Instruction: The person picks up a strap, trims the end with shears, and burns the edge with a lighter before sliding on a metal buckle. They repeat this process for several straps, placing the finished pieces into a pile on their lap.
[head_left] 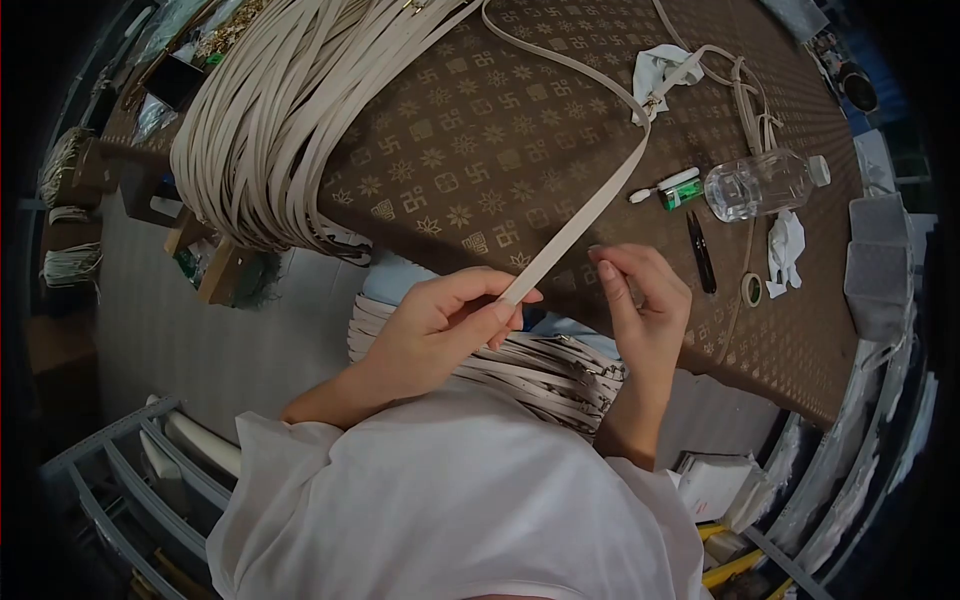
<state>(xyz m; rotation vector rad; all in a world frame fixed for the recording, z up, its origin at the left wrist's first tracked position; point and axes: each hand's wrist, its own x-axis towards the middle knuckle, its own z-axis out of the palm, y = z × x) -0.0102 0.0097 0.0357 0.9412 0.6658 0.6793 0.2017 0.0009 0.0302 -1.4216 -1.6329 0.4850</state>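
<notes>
A beige leather strap [582,220] runs slantwise from the table edge up toward a white crumpled cloth [660,75]. My left hand [445,320] pinches its near end between thumb and fingers. To the right of the strap, my right hand [648,300] is raised with thumb and index fingertips drawn together, apart from the strap. Anything between those fingertips is too small to make out. Across my lap lies a bundle of similar beige straps [540,375], partly hidden by my left hand and shirt.
A large heap of beige straps [270,130] hangs over the table's left edge. On the brown patterned table [450,160], right side, are a clear plastic bottle [755,187], a green-labelled small container [681,188], black tweezers [701,252], a tape roll [751,290] and crumpled tissue [786,250].
</notes>
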